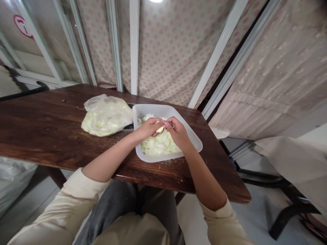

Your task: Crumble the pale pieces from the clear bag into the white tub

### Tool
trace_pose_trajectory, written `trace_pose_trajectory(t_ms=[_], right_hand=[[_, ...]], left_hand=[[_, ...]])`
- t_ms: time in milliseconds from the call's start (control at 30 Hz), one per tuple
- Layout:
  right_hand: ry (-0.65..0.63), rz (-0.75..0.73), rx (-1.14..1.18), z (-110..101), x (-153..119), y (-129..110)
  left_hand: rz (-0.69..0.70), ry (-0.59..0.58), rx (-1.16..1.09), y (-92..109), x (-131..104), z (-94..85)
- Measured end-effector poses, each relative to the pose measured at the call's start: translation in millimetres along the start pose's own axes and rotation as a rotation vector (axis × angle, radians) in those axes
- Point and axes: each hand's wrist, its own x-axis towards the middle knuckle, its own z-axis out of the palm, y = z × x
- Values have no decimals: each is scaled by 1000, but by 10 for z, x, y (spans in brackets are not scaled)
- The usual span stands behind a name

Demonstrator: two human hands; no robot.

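A white plastic tub [195, 139] stands on the table, holding a heap of torn pale green cabbage [159, 144]. Above the heap, my left hand [152, 127] and my right hand [175, 128] meet, fingertips close together. Between them shows a small piece of cabbage leaf [160, 129], with the fingers of both hands closed on it. My fingers cover part of the piece. Left of the tub lies a clear plastic bag [107, 115] full of more pale green leaves.
Under everything is a dark brown wooden table [51, 119], its front edge close to my lap. Something dark [129, 126] lies partly hidden between bag and tub. A dotted curtain [173, 51] behind white frames rises at the back. A black metal frame [278, 221] stands at right.
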Motion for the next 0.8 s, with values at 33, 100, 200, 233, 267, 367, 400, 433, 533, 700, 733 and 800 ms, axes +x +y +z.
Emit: trace_pose_trajectory(t_ms=[33,100,200,233,267,367,400,433,533,700,733,800], right_hand=[[1,-1,8,-3,4,13],[21,2,-10,-13,9,38],[158,43,-148,-37,8,76],[215,67,-196,-45,7,88],[259,92,-229,-50,5,99],[262,138,-228,-52,1,120],[239,140,-209,-48,0,121],[214,136,-187,-43,-2,118],[167,110,-123,-26,-8,94],[76,37,-88,-8,-32,19],[47,28,-102,-4,-37,4],[-1,11,-150,4,-45,-19]], left_hand=[[-4,-4,-17,7,0,5],[-10,-7,-48,20,-2,16],[-25,1,-98,38,-4,30],[-33,10,-120,44,-5,34],[-45,18,-142,50,-6,37],[-77,32,-169,67,-13,44],[-82,34,-162,71,-15,43],[-83,35,-152,74,-18,42],[-64,38,-122,74,-22,31],[-11,45,-44,35,-15,9],[-3,41,-33,23,-11,6],[-2,34,-39,-2,0,2]])
